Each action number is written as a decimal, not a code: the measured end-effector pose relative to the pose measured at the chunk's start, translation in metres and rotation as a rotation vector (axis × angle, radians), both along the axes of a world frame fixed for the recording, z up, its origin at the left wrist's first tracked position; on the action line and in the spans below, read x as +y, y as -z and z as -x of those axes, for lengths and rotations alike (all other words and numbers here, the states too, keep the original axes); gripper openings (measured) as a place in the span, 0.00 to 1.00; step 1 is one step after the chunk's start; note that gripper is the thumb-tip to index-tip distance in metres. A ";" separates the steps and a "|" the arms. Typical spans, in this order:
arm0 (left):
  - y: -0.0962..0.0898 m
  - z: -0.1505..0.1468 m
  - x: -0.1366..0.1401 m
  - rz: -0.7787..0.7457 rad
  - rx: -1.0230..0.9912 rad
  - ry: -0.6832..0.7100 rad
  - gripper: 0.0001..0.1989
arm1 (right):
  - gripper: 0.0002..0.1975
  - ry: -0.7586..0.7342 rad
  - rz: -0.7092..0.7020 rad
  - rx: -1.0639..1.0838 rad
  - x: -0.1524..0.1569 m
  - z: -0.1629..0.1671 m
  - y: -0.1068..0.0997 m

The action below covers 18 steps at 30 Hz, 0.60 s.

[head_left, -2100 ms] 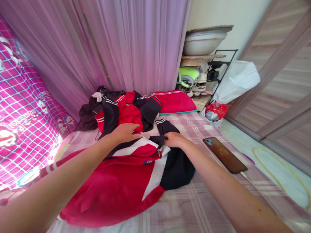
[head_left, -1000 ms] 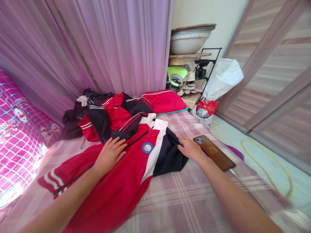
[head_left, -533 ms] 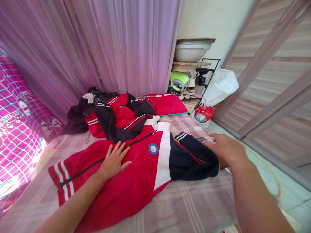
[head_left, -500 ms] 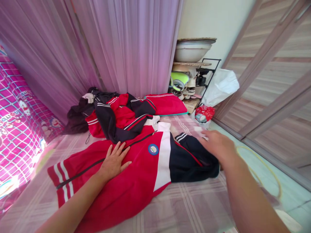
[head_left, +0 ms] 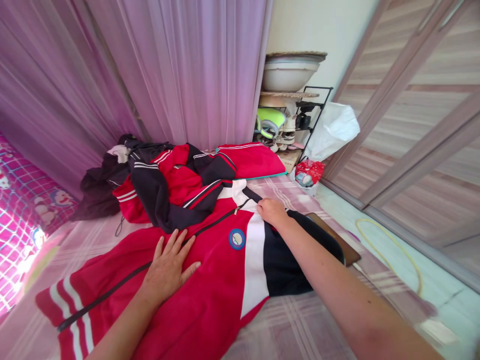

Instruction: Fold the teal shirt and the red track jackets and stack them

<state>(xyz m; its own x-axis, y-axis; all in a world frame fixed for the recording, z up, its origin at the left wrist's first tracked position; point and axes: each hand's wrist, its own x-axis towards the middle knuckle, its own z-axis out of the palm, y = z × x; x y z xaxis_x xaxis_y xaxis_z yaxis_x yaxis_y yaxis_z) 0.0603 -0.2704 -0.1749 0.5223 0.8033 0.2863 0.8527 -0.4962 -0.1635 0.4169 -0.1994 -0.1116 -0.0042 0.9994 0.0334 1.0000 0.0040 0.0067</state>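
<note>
A red, white and navy zip-up jacket (head_left: 210,285) lies spread on the bed, its white collar towards the curtain and a round blue badge on its chest. My left hand (head_left: 168,265) rests flat on the red front beside the dark zip, fingers spread. At the shoulder just below the collar, my right hand (head_left: 272,211) has its fingers closed on the jacket's fabric. My right forearm covers part of the navy sleeve (head_left: 318,230), which lies folded at the right. The other navy sleeve (head_left: 150,195) stretches over the heaped clothes.
Dark and red clothes (head_left: 97,185) are heaped by the purple curtain (head_left: 187,65), with a folded red garment (head_left: 251,160) beside them. A flat brown object (head_left: 350,252) lies partly under the sleeve, near a white cable. Beyond the bed stand a shoe rack (head_left: 318,115) and wardrobe (head_left: 405,125).
My right hand has moved left from the folded navy sleeve to the shoulder by the collar and closed there. The brown object now shows. My left hand stays flat on the jacket.
</note>
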 end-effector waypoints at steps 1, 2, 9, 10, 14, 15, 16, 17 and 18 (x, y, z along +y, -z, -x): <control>0.000 0.000 0.000 -0.008 -0.006 0.003 0.34 | 0.17 0.006 -0.010 -0.005 -0.001 0.001 -0.004; 0.001 0.000 0.000 -0.016 -0.010 0.006 0.34 | 0.17 0.003 -0.025 -0.009 -0.001 0.005 -0.008; 0.002 0.000 -0.001 -0.050 -0.041 0.040 0.34 | 0.22 -0.054 0.066 0.033 0.009 0.059 -0.015; 0.002 0.000 -0.001 -0.046 -0.047 0.040 0.34 | 0.23 -0.039 0.108 0.029 0.009 0.063 -0.013; 0.001 0.000 -0.002 -0.029 -0.055 0.039 0.34 | 0.15 0.010 0.130 0.003 0.009 0.066 -0.005; 0.001 0.000 -0.002 -0.025 -0.054 0.038 0.34 | 0.15 0.018 0.126 -0.001 0.009 0.065 -0.004; 0.001 -0.001 -0.002 -0.022 -0.052 0.037 0.34 | 0.16 0.022 0.118 -0.005 0.009 0.064 -0.003; 0.001 -0.001 -0.002 -0.019 -0.052 0.035 0.34 | 0.16 0.024 0.109 -0.006 0.010 0.063 -0.002; 0.001 -0.001 -0.002 -0.015 -0.052 0.033 0.34 | 0.17 0.024 0.101 -0.005 0.011 0.063 -0.002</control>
